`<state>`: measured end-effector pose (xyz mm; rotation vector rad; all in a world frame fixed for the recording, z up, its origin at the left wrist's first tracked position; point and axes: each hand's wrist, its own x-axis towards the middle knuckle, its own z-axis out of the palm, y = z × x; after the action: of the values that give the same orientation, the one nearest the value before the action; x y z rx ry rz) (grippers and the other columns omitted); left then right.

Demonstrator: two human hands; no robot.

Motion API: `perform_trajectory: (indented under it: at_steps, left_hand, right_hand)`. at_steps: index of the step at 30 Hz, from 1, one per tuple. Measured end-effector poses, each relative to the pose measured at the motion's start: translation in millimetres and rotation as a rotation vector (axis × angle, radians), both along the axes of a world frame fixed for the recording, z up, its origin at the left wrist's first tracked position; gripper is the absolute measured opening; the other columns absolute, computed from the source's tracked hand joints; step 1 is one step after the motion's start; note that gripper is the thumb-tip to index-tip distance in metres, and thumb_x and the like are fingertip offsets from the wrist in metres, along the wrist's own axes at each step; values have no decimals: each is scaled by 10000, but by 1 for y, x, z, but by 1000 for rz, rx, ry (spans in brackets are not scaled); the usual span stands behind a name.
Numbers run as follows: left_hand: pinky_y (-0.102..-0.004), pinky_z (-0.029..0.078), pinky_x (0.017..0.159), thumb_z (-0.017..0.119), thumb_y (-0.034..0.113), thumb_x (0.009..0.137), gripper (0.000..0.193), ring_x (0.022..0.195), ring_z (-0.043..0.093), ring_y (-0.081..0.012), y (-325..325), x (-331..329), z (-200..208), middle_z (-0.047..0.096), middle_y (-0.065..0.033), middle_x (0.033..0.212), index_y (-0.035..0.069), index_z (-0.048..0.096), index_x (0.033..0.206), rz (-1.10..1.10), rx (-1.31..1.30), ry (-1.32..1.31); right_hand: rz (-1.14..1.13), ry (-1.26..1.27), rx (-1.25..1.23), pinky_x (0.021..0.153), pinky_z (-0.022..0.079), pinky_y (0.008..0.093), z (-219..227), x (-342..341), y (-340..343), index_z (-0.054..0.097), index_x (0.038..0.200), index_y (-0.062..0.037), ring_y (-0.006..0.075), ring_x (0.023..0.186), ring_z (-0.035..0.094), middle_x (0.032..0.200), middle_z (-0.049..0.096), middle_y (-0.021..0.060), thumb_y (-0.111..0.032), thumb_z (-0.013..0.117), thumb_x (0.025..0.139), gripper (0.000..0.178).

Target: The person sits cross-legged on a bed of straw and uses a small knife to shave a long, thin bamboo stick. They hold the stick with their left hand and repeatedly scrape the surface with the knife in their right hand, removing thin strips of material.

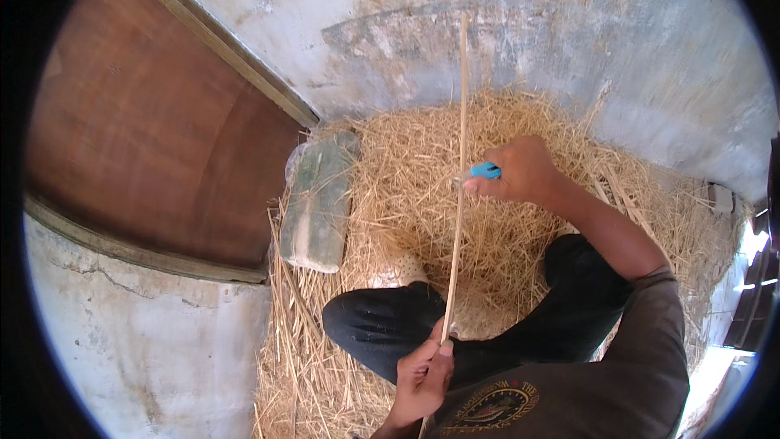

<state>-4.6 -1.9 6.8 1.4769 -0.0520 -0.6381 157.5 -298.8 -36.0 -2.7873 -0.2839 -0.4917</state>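
A long, thin pale wooden strip (461, 106) runs up from my lap toward the wall, nearly upright in the picture. My left hand (424, 375) grips its lower part close to my body, thumb and fingers pressed around it. Farther out, my right hand (520, 171) is closed round a blue-handled cutter (486, 170). Its metal end meets the strip at about mid-length. Most of the blade is too small to make out, and the fingers cover much of the handle.
Loose straw and shavings (414, 146) cover the floor around my bent legs. A worn greenish-grey block (321, 203) lies at the left, near a brown door panel (162, 114) in a wooden frame. A stained plaster wall (569, 41) rises ahead. A small pale block (720, 197) sits at the right.
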Motion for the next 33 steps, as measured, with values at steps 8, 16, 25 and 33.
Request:
perform_trajectory:
  at_steps: [8, 16, 25, 33]
  left_hand:
    - [-191, 251, 452, 432, 129, 1000, 424, 482, 301, -20, 4, -6, 2, 365, 64, 586, -30, 378, 1390, -16, -12, 61]
    - [-179, 323, 415, 372, 151, 1021, 388, 422, 371, -38, 15, -10, -14, 443, 3, 562, -17, 409, 1369, -39, -219, 185]
    - [-172, 316, 386, 343, 157, 1028, 345, 380, 373, -45, 4, 13, -4, 469, -20, 568, -31, 474, 1286, -61, -126, 34]
    - [-173, 301, 405, 369, 150, 1019, 351, 422, 374, -26, -4, 15, 10, 466, -2, 589, -4, 460, 1321, -62, 128, -51]
  right_hand:
    - [-109, -2, -42, 374, 338, 333, 2, 21, -25, 527, 510, -120, 177, 368, 432, 404, 386, 19, -777, 425, 801, 726]
    - [-342, 137, 233, 430, 408, 367, 4, 5, -48, 560, 542, -76, 199, 411, 486, 443, 472, 54, -659, 508, 849, 661]
    - [49, 105, 120, 367, 377, 354, 12, -39, 23, 569, 537, -119, 229, 357, 481, 417, 453, 49, -728, 562, 756, 648]
    - [266, 80, 89, 372, 395, 380, 4, -58, 51, 589, 546, -61, 269, 366, 524, 414, 480, 98, -806, 517, 700, 764]
